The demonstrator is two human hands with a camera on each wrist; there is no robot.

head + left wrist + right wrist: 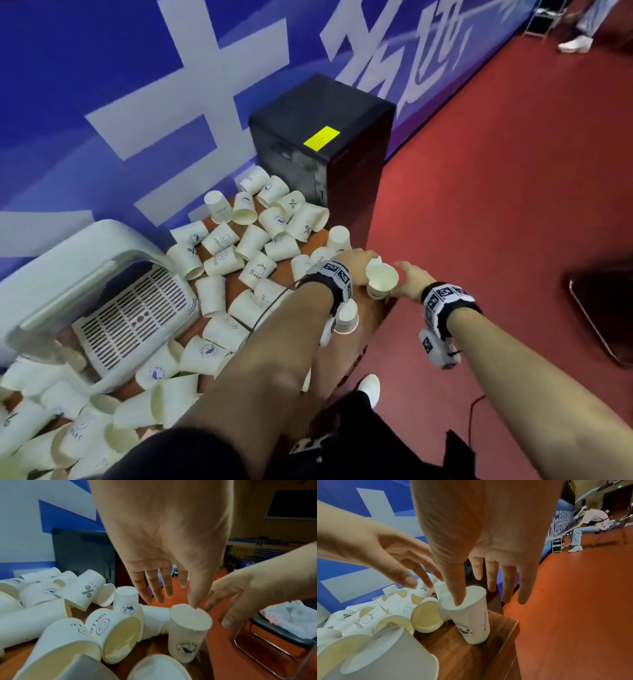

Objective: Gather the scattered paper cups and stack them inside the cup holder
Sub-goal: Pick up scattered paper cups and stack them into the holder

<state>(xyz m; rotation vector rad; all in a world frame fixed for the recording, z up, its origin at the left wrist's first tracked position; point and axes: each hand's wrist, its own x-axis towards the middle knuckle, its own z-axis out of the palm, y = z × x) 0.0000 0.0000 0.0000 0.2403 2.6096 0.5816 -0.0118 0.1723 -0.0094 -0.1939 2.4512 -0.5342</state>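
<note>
Paper cups of thin, smooth white card, tapered and round-mouthed, lie scattered over a brown wood-grain tabletop, most tipped on their sides with their long axes pointing every way and their cream insides showing. Some carry a percent sign, a smiley with "HELLO", a bear face or a round blue badge. At the tabletop's left end sits a white plastic appliance with rounded corners and a slotted grille, cups heaped around it. Beyond the far end stands a black boxy cabinet with a yellow sticker, against a blue wall with large white lettering.

Near the tabletop's right edge, close to its corner, one badge cup stands upright, mouth up, long axis vertical; whether another cup is nested inside it cannot be told. The left hand hovers over it from the left with fingers straight and spread, holding nothing; in the left wrist view its thumb tip reaches the cup's rim. The right hand comes from the right, fingers likewise straight and apart, and in the right wrist view its thumb dips into the cup's mouth while the other fingers hang beyond the far side, not closed on the wall. To the right lies red floor.
</note>
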